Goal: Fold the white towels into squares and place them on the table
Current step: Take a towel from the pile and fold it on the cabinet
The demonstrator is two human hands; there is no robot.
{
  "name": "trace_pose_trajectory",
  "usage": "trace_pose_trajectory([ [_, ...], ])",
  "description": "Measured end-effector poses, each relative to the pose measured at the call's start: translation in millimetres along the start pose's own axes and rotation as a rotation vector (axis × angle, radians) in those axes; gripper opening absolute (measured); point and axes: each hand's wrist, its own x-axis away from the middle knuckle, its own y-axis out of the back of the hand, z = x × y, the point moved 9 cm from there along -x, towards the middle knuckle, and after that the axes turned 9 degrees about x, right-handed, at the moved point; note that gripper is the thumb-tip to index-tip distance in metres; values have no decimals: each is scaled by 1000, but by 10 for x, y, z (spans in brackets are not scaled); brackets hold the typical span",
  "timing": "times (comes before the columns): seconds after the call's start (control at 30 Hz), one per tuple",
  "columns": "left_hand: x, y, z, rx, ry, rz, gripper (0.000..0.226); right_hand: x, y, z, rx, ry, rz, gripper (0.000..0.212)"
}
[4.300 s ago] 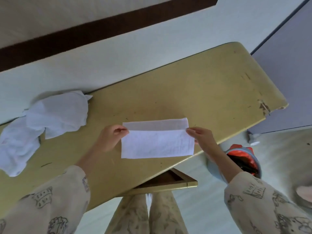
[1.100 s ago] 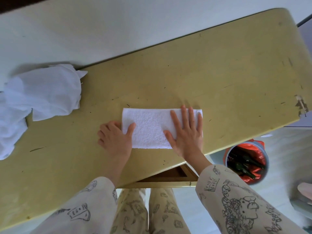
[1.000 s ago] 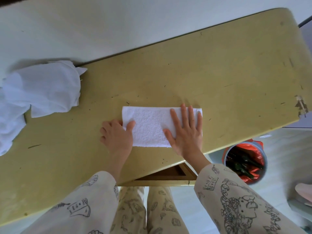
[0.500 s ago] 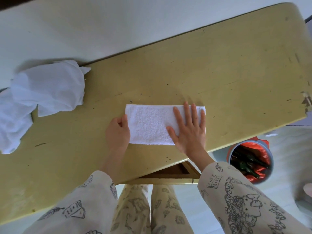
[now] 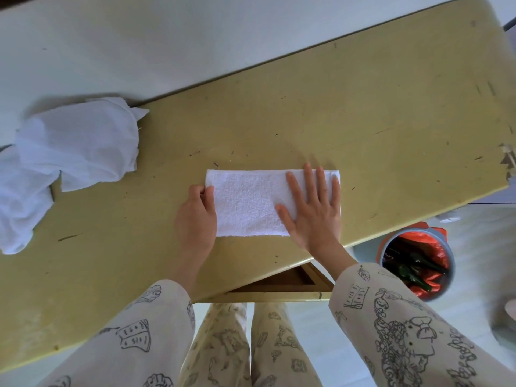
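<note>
A white towel (image 5: 248, 203), folded into a long rectangle, lies flat near the front edge of the yellow table (image 5: 363, 113). My right hand (image 5: 312, 210) presses flat on the towel's right half with straight, spread fingers. My left hand (image 5: 196, 216) is at the towel's left short edge and pinches that edge between thumb and fingers. A heap of unfolded white towels (image 5: 69, 152) sits on the table at the far left, partly hanging over the back edge.
The table's front edge runs just below my hands, with an open wooden drawer (image 5: 279, 280) under it. A grey bin (image 5: 416, 263) with an orange liner and dark bottles stands on the floor at the right. A pale wall lies behind the table.
The towel was held up in both hands, then laid flat. My right hand stays pressed on its right half. My left hand shifted from resting beside the left edge to pinching it.
</note>
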Motion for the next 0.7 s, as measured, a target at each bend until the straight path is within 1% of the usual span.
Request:
trace_pose_trajectory([
  [0.13,20,91,-85,139,-21,-37,28,2,-18,13,-14,-3,22,67],
  [0.23,20,216,-273,200,-60,-70,22,-17,66,47,-107,-20,10,65],
  [0.27,17,252,-355,215,-77,-80,20,-29,123,55,-188,-27,-2,64],
  [0.33,38,291,-532,241,-105,-90,17,-12,307,18,-426,-61,-74,58],
  [0.4,107,241,-729,274,-127,-63,14,69,478,-147,-703,-152,-153,44],
  [0.43,157,183,-832,289,-141,-36,14,118,508,-266,-838,-221,-162,35],
  [0.5,271,7,-1040,292,-184,30,15,207,446,-489,-1082,-384,-93,25],
  [0.57,369,-223,-1220,269,-240,93,16,283,325,-644,-1270,-525,12,22],
  [0.7,469,-748,-1424,176,-324,218,20,306,160,-737,-1486,-630,163,17],
])
